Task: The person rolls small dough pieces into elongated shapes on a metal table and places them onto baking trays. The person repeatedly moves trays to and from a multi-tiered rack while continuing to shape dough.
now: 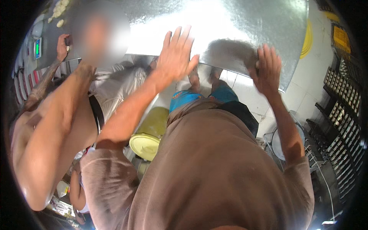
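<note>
My left hand (178,54) is spread palm down over the near edge of a shiny sheet-metal tabletop (161,17), holding nothing. Farther right, my right hand (268,69) is stretched out flat at the same table's near right corner, also with nothing in it. Whether either palm touches the metal, I cannot tell. A dark shadow (230,51) lies on the tabletop between my hands. Pale lumps that look like dough (61,8) rest at the table's far left.
At my left stands a shirtless co-worker, one hand (61,47) holding a small dark object near a digital scale (37,49). A lidded yellow bucket (145,145) is on the floor by my left side. Racked black trays (342,120) line the right, near a yellow coil (307,40).
</note>
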### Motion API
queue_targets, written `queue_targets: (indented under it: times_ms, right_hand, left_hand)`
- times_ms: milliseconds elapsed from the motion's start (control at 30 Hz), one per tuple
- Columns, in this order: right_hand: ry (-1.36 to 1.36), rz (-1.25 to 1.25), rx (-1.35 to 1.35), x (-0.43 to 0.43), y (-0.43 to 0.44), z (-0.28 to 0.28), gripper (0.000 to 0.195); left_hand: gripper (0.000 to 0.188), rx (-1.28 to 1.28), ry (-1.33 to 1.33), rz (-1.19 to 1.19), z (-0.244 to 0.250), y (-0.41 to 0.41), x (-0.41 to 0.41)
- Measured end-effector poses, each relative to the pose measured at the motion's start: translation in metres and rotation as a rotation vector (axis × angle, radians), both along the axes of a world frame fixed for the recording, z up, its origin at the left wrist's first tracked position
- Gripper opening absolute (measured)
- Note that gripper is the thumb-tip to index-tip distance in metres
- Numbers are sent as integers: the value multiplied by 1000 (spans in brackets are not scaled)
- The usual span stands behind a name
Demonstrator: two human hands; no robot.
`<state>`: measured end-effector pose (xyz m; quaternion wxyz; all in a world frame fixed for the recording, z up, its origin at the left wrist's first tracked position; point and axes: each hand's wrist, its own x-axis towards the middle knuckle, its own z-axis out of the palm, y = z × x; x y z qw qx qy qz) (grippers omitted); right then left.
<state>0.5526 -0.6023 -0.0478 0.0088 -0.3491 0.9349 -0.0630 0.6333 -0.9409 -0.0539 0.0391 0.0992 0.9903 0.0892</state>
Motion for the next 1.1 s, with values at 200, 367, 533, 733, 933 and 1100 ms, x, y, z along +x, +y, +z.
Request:
queue_targets:
  times_ms: [200, 367, 533, 733, 933, 1100]
  right_hand:
    - [99, -168, -114, -157, -31, -63, 72]
    - [199, -141, 83, -64, -39, -26, 75]
    - [-179, -93, 39, 28, -5, -2, 90]
    - [161, -144, -28, -148, -39, -73, 78]
    - [243, 27, 14, -70, -30, -35, 80]
    - [-216, 82, -154, 6, 15, 6, 79]
  left_hand:
    - [80, -17, 277, 197, -15, -7, -170]
    - [80, -268, 285, 155, -1, 22, -93]
    - [82, 104, -46, 186, 3, 55, 12]
    - [82, -89, 297, 216, -26, 16, -134]
    - [92, -39, 153, 336, -6, 34, -83]
    - [97, 131, -107, 191, 5, 49, 33]
